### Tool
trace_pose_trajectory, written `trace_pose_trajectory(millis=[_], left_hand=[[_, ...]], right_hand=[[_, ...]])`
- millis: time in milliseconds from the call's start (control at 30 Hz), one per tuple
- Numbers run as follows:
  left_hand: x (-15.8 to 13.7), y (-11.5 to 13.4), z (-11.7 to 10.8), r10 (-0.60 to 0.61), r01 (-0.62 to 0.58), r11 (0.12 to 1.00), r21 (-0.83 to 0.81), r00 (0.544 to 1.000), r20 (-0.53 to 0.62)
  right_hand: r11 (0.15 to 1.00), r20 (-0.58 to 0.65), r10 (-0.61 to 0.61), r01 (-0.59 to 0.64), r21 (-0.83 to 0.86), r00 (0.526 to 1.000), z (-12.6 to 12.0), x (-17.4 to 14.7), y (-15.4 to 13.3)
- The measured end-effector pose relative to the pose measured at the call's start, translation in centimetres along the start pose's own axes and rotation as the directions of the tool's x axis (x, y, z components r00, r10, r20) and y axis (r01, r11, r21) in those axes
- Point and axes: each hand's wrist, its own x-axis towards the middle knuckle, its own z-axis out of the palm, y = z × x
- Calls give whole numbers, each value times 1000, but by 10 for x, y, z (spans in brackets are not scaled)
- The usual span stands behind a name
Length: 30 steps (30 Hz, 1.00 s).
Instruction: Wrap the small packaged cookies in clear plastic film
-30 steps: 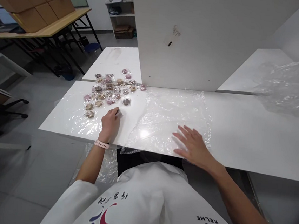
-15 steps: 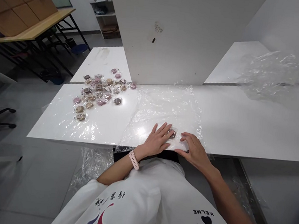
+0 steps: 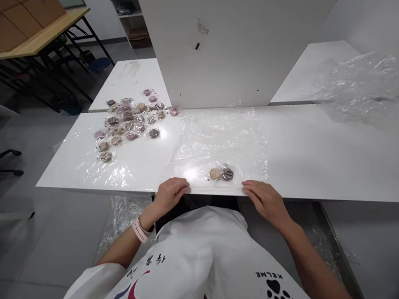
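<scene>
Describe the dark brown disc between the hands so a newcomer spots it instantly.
On the long white tabletop, find the spread-out clear plastic sheet. Near its front edge, between the bare left hand and bare right hand, is the small dark brown disc. It is nearer the right hand and darker than the pale tan disc beside it.

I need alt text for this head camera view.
A person's left hand and right hand hold the near edge of a clear plastic sheet on a white table. Two wrapped discs lie on the sheet; a scattered pile of others sits left.
</scene>
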Motion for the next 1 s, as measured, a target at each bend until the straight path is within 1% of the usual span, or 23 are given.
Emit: trace_pose_trajectory(millis=[67,133,200,267,333,367,433,467,500,533,567,600,667,733,900,1000], left_hand=[[20,4,-9,-145,144,989,15,988,45],[45,6,-13,-267,261,961,92,962,64],[69,7,-12,-339,318,924,215,938,72],[85,7,-8,-366,315,886,340,926,96],[91,11,-4,-335,277,857,435,940,60],[91,15,-2,-288,248,854,457,957,19],[88,23,2,-132,138,890,434,990,-43],[87,28,5,-37,46,918,393,999,-31],[87,32,8,58,-60,939,338,998,15],[89,36,13,144,-160,947,278,987,77],[92,38,18,207,-235,946,223,968,144],[96,38,24,240,-277,944,178,949,206],[105,37,37,231,-275,953,127,931,281],[111,34,46,194,-233,966,109,937,290],[102,36,55,159,-179,977,113,973,169],[97,42,57,138,-154,980,125,983,123]], right_hand=[[993,81,120,-120,-5,989,-8,17,0],[969,156,246,-247,-11,957,-13,37,1],[940,210,337,-342,-13,918,-14,56,3],[918,238,395,-392,-62,887,-12,72,5],[905,245,424,-396,-158,872,-9,81,5],[900,245,429,-386,-203,870,-7,84,4],[898,243,418,-358,-256,875,-4,85,2],[901,239,407,-344,-265,882,-2,85,0],[905,231,392,-329,-269,890,-2,84,-1],[910,222,376,-314,-270,900,-1,84,-2],[916,212,360,-300,-268,908,-1,84,-2],[920,202,347,-290,-263,916,-1,84,-2],[925,191,338,-287,-249,922,-1,84,-1],[923,181,349,-304,-235,919,-1,84,1],[910,167,385,-343,-233,908,4,82,5],[909,165,388,-347,-233,907,8,81,6]])
